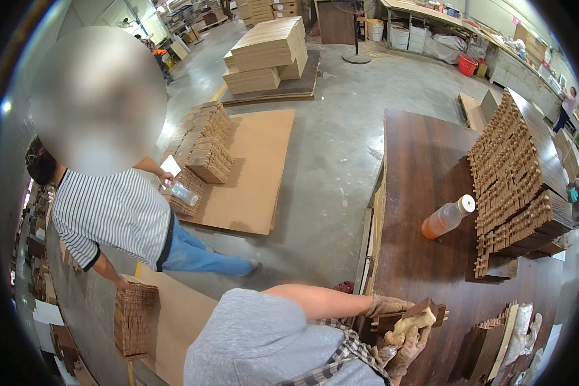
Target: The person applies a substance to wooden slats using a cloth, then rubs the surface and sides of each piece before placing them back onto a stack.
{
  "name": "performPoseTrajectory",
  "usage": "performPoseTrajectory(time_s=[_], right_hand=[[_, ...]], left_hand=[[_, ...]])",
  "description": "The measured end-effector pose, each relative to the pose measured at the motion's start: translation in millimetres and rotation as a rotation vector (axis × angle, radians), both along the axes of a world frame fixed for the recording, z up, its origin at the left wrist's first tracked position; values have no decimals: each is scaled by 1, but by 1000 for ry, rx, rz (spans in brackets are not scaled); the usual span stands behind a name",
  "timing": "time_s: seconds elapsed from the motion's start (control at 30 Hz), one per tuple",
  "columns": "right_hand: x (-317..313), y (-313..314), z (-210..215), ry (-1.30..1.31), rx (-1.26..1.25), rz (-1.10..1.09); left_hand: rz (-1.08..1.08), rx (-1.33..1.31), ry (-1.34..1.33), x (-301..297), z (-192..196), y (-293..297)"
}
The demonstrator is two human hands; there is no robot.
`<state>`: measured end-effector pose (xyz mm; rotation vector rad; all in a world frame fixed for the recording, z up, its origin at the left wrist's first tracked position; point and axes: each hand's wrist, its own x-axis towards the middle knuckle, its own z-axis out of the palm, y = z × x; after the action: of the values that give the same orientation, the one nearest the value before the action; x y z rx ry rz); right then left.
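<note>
- Stretches the left forearm (pixel 331 303) rightward from the grey shirt (pixel 254 331), almost level and nearly straight at the elbow, over the left edge of the dark brown table (pixel 424 161).
- Lays the left hand (pixel 392 305) along the far side of the brown wooden piece (pixel 386 322), with fingers close together and pointing right; cannot tell whether they clamp it.
- Raises the right hand (pixel 410 350) from the near side, wrist low, fingers bent and clamped on a cream wad (pixel 419 320) against the wooden piece.
- Has the wooden piece at the near left of the table, between both hands, with short pegs jutting from its left and right ends.
- Shows farther off a capped bottle of orange liquid (pixel 442 220), and right of it a tall stack of pegged wood (pixel 511 174).
- Shows at near right a smaller row of panels (pixel 486 344) beside clear plastic (pixel 520 329).
- Includes at left a co-worker in a striped shirt (pixel 116 206), with one hand at a clear bottle (pixel 184 193) and the other on a stack of brown pieces (pixel 135 320).
</note>
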<state>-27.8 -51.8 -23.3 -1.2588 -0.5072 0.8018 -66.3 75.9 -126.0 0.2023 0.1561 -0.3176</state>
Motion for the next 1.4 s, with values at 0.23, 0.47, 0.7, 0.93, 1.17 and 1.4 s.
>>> performPoseTrajectory(time_s=[0.23, 0.47, 0.7, 0.93, 1.17, 1.4], right_hand=[[6, -8, -22, 30, -43, -37], [12, -12, -33, -75, -75, -66], [8, -11, -13, 94, 6, 18], [7, -11, -15, 21, -28, -9], [16, -27, -41, 37, 17, 71], [42, -37, -55, -643, -126, 139]], left_hand=[[3, -6, 8, 3, 0, -1], [7, -9, 15, 4, -2, -3], [5, -17, 19, 3, -3, -6], [2, -25, 22, -4, -5, -1], [74, 169, 68, -13, 13, 5], [35, -12, 7, -1, -16, -4]])
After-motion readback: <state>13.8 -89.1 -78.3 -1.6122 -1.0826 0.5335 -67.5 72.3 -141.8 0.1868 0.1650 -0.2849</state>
